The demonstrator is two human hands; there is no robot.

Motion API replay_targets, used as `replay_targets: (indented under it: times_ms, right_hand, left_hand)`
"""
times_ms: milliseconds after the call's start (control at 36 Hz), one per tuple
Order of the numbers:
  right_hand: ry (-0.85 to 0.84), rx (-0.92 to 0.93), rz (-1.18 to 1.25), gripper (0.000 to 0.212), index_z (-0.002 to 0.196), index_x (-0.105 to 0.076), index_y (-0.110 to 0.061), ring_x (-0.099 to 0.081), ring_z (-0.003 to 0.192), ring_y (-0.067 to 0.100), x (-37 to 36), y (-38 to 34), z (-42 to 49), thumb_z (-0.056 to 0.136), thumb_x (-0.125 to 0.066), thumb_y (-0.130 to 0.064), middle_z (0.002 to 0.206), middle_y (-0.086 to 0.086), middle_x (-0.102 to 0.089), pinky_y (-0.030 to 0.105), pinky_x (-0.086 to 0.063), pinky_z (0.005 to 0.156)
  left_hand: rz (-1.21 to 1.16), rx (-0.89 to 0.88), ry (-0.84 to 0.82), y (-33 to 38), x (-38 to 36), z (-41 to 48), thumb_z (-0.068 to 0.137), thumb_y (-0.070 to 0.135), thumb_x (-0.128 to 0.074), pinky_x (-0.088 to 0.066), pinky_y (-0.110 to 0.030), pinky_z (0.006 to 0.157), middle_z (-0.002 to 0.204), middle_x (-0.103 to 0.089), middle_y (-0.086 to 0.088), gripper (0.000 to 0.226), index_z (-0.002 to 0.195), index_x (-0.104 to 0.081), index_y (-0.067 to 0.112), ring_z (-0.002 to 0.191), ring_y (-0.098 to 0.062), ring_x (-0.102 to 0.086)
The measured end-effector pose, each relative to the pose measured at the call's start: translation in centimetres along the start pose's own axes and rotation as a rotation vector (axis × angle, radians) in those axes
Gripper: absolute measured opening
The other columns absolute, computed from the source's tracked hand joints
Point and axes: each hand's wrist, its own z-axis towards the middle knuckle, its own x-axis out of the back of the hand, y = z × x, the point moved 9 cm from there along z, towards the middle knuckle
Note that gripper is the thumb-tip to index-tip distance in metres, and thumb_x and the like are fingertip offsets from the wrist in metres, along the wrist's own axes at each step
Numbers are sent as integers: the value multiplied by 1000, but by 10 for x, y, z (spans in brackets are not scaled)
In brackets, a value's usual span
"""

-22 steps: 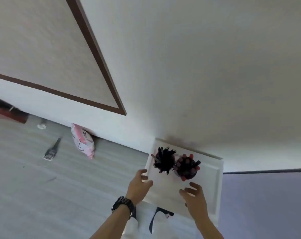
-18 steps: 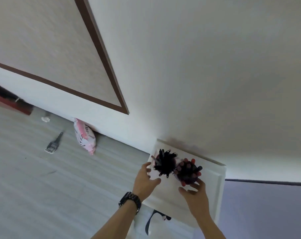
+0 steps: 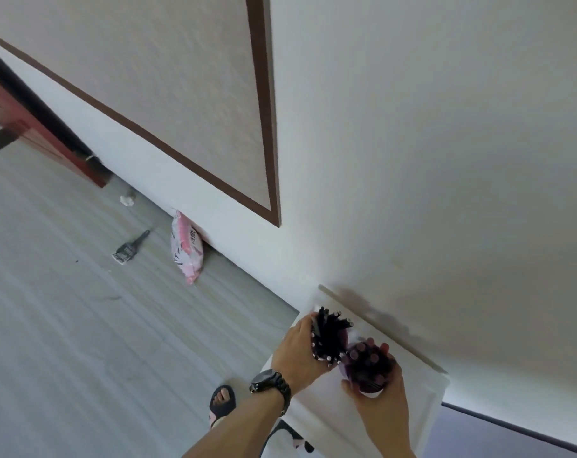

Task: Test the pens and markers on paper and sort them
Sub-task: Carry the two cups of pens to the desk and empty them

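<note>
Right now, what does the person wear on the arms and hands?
The left hand has a black watch with a chunky link band at its wrist. The right hand wears nothing. Both forearms are bare: no sleeves, gloves or rings show.

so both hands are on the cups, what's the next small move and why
Probably lift both cups off the white cabinet top: the left hand grips the cup of black pens, the right hand the cup of red-capped markers, and no paper shows here.
</note>
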Motion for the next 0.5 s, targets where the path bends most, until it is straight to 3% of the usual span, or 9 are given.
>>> replay_targets:
  times_ms: [56,139,194,278,361,500]
  right_hand:
    - [-60,5,34,91,132,-46,-42,-62,116,5,2,-3,-2,58,-96,-26,127,-22,-61,29,-51,88]
    - [-164,15,46,78,123,-44,-53,-63,102,-12,6,-11,-7,61,-91,-48,116,-38,-60,21,-51,81]
    - [-207,12,45,73,120,-46,-49,-62,102,-13,7,-16,-12,62,-91,-47,113,-41,-59,22,-51,83]
    - [-257,12,43,69,116,-46,-50,-60,101,-17,7,-21,-24,67,-92,-35,113,-44,-57,18,-48,80]
    - [-285,-1,27,71,115,-46,-54,-62,95,-17,9,-24,-42,62,-92,-45,110,-42,-59,20,-50,77]
    - [-411,35,-32,71,107,-44,-68,-61,96,-19,-13,-40,-78,57,-90,-50,114,-41,-59,19,-49,77]
  left_hand:
    - [-9,23,40,-1,8,-4,60,75,-70,-45,-8,77,109,-51,35,78,125,-33,51,101,2,-56]
    - [-18,81,125,-8,24,-11,61,75,-73,-54,-25,86,112,-55,24,76,121,-42,40,102,-3,-57]
    - [-59,131,185,-15,39,-21,60,77,-74,-55,-29,87,110,-55,23,74,116,-45,38,102,-3,-58]
    - [-140,204,270,-32,63,-51,52,85,-74,-54,-20,81,105,-59,24,72,105,-43,46,98,4,-60]
    - [-218,283,380,-59,90,-91,45,90,-73,-49,-11,71,100,-61,27,73,98,-44,49,91,13,-59]
    - [-362,433,502,-123,119,-174,43,86,-79,-55,-18,73,99,-68,24,73,100,-52,49,91,8,-65]
